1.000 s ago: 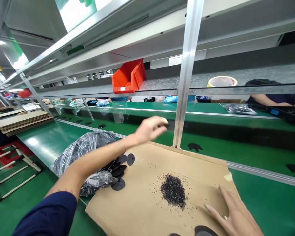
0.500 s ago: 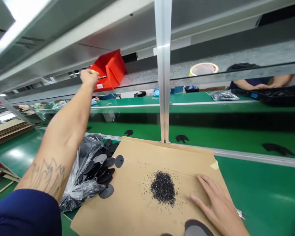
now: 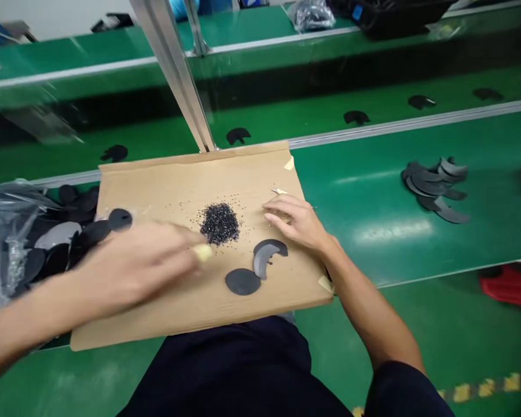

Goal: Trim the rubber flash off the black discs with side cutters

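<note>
A brown cardboard sheet (image 3: 165, 185) lies in front of me on the green bench. A small heap of black granules (image 3: 219, 223) sits at its middle. My left hand (image 3: 130, 266) is smeared by motion over the sheet's left half, with a small yellowish thing (image 3: 202, 252) at its fingertips close to the heap. My right hand (image 3: 297, 220) rests on the sheet right of the heap, fingers curled down, touching the cardboard. A black round disc (image 3: 242, 281) and a dark crescent-shaped piece (image 3: 267, 256) lie on the sheet just below my right hand.
A clear plastic bag with several black discs (image 3: 35, 243) spills at the left. A pile of grey crescent pieces (image 3: 434, 185) lies on the bench at the right. An aluminium post (image 3: 178, 75) rises behind the sheet. Black cut pieces (image 3: 238, 135) ride the green conveyor.
My left hand came down from the red bin on the shelf to the cardboard beside the heap. The view dropped from the shelves to the bench. My right hand stayed on the sheet.
</note>
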### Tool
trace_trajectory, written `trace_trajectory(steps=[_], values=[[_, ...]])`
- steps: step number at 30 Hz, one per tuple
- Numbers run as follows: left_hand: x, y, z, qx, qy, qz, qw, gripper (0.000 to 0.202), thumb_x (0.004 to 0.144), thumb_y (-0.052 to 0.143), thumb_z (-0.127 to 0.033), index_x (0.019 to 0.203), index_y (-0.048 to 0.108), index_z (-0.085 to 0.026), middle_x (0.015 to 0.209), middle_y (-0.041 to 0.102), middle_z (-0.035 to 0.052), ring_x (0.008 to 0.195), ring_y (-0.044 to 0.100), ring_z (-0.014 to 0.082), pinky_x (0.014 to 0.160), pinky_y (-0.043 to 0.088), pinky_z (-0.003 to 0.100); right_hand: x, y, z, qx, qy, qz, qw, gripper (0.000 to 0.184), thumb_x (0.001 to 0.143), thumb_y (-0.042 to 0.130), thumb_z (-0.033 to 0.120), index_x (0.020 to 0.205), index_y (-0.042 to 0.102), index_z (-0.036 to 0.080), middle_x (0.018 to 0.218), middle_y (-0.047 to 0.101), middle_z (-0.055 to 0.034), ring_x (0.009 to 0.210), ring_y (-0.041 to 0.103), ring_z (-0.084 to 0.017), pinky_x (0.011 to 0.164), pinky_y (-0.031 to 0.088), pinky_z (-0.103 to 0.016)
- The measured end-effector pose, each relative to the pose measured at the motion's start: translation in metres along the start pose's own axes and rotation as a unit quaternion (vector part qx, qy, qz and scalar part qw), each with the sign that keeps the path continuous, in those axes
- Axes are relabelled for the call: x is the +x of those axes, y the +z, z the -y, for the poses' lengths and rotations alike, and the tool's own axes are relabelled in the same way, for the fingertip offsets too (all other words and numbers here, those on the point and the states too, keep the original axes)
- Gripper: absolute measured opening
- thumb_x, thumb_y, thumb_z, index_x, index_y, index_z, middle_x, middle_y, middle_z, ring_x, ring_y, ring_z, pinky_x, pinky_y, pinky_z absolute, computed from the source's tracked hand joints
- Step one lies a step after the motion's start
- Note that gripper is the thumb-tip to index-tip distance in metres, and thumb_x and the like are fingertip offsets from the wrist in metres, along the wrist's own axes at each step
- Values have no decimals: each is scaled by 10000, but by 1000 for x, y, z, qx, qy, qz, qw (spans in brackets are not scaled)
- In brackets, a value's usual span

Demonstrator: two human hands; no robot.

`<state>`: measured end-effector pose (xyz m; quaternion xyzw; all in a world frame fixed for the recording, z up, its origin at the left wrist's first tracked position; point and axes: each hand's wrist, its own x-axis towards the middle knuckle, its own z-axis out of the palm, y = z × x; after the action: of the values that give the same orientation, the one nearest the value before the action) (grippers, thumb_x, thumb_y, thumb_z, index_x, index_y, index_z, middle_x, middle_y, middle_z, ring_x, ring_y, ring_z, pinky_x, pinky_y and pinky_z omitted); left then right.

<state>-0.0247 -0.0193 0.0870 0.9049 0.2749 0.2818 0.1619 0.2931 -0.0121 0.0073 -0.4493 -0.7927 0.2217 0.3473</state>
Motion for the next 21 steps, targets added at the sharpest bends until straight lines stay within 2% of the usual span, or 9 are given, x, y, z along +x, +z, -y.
trace_trajectory(steps=[3,5,6,9,15,17,21], values=[[-17,43,-23,-9,33,165,986,245,1015,564,-360,1118,700,-184,1197,697,98,1078,675,234,903,627,375,-20,0,21,-51,26,79,995,319,1003,552,412,1233,659,218,1143,691,-109,1069,637,-283,957,532,-479],[-23,70,-30,-12,15,217,976,203,1010,570,-292,1153,668,-188,1291,650,122,1191,624,268,961,592,416,-34,3,33,-102,64,115,986,384,967,621,420,1293,615,218,1207,656,-134,1112,610,-318,937,536,-489],[-25,80,-31,-19,-1,225,974,187,1003,577,-267,1156,657,-195,1314,629,127,1213,603,273,975,577,423,-40,6,37,-120,85,125,981,414,945,657,409,1304,597,211,1217,640,-146,1118,602,-331,925,539,-491],[-29,96,-29,-73,-37,216,973,141,995,581,-230,1118,651,-222,1318,594,109,1203,583,255,989,551,404,-48,14,43,-131,131,136,973,394,920,693,356,1264,569,209,1182,613,-142,1089,604,-323,895,544,-470],[-37,99,-25,-159,-69,177,969,170,986,587,-225,1153,610,-203,1268,571,117,1078,647,220,891,593,344,-47,17,48,-84,162,134,974,198,936,656,339,1066,548,235,1063,590,-80,946,620,-251,819,527,-387],[-38,102,-25,-172,-77,167,968,202,980,593,-217,1182,596,-210,1264,573,118,1078,652,221,895,598,349,-48,17,52,-41,168,145,974,182,941,644,312,1077,554,232,1058,605,-72,926,623,-233,818,521,-373],[-39,112,-24,-212,-102,128,963,242,954,608,-161,1189,598,-218,1275,572,115,1136,638,227,954,588,370,-50,22,59,70,182,149,969,265,933,642,250,1193,605,220,1034,647,-62,948,629,-214,855,518,-362]])
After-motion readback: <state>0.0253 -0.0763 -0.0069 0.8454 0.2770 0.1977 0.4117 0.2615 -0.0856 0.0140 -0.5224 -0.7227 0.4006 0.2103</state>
